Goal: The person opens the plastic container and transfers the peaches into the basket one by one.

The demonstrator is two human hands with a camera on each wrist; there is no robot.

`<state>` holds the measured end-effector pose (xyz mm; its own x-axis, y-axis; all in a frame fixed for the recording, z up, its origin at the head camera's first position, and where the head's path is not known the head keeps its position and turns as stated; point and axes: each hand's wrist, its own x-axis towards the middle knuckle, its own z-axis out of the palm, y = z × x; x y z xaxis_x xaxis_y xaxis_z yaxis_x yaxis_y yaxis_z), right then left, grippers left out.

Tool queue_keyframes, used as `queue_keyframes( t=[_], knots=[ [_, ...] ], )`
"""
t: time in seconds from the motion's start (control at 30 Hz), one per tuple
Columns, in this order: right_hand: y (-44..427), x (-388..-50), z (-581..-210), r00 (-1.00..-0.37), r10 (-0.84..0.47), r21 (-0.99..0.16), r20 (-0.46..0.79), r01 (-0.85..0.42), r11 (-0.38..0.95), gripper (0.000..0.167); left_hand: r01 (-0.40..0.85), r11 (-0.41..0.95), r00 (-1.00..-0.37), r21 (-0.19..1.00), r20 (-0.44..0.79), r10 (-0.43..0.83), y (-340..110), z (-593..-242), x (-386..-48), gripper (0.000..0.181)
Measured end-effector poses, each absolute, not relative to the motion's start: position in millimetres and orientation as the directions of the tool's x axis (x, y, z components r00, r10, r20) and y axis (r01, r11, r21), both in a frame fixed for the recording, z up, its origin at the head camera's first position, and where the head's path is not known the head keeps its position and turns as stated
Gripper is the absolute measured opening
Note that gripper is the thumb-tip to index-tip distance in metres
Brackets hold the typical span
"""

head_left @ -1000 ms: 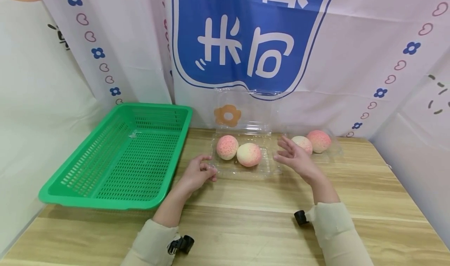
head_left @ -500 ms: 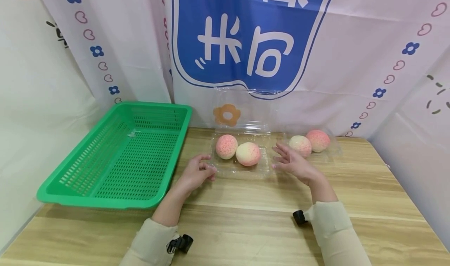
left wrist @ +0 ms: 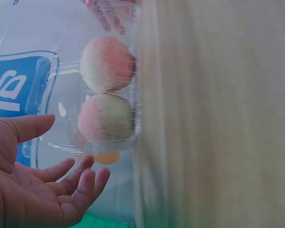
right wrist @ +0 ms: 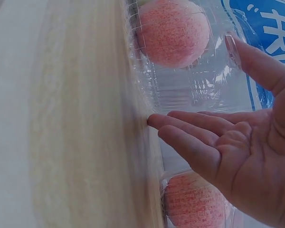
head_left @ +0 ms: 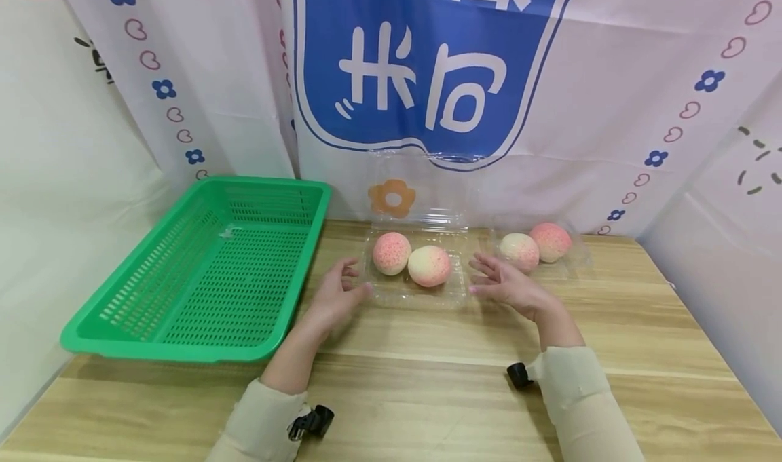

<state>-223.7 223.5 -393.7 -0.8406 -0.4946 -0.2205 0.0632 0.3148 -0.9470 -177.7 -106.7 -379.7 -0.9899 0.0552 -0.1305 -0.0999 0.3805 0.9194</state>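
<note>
A clear plastic clamshell box [head_left: 421, 298] stands on the table with its lid raised against the back cloth. Two round, pink-and-cream speckled peaches [head_left: 392, 254] [head_left: 430, 266] lie in its base. My left hand [head_left: 332, 296] is at the left side of this box, fingers loosely bent and thumb apart from them. In the left wrist view, nothing lies between that thumb and the fingers [left wrist: 69, 183]. My right hand [head_left: 513, 289] is at the box's right side, fingers spread; the right wrist view shows its thumb [right wrist: 259, 59] near the clear plastic. Whether either hand touches the box, I cannot tell.
Behind my right hand, a second clear box [head_left: 574, 262] holds two similar peaches [head_left: 551, 242] [head_left: 519, 250]. A green slotted basket [head_left: 277, 333] stands at the left, close to my left forearm. The printed cloth [head_left: 568, 184] hangs along the table's back edge.
My right hand has moved a little left and down, closer to the box's right side. My left hand's fingers have shifted slightly to the left. The peaches stay in the box.
</note>
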Motion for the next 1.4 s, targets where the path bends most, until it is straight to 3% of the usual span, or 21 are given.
queue_keyframes(
  t=[0.3, 0.77, 1.2, 1.4],
  knots=[
    [223.6, -222.6, -395.0, -0.842, -0.491, -0.948, -0.225, 0.073, 0.309, 0.088, 0.076, 0.501, -0.997, 0.862, 0.075, 0.023, -96.4, -364.6, -176.9, 0.061],
    [223.4, -223.9, -394.7, -0.841, -0.492, -0.950, -0.223, 0.075, 0.303, 0.088, 0.391, 0.405, -0.910, 0.827, 0.283, 0.302, -74.6, -373.1, -196.3, 0.063],
    [225.1, -222.7, -396.1, -0.844, -0.486, -0.949, -0.226, 0.079, 0.305, 0.089, 0.336, 0.321, -0.903, 0.885, 0.206, 0.376, -49.3, -381.5, -216.6, 0.065],
    [223.7, -223.4, -394.9, -0.840, -0.494, -0.948, -0.225, 0.071, 0.310, 0.089, 0.332, 0.402, -0.907, 0.853, 0.172, 0.385, -41.1, -382.1, -221.1, 0.069]
  ],
)
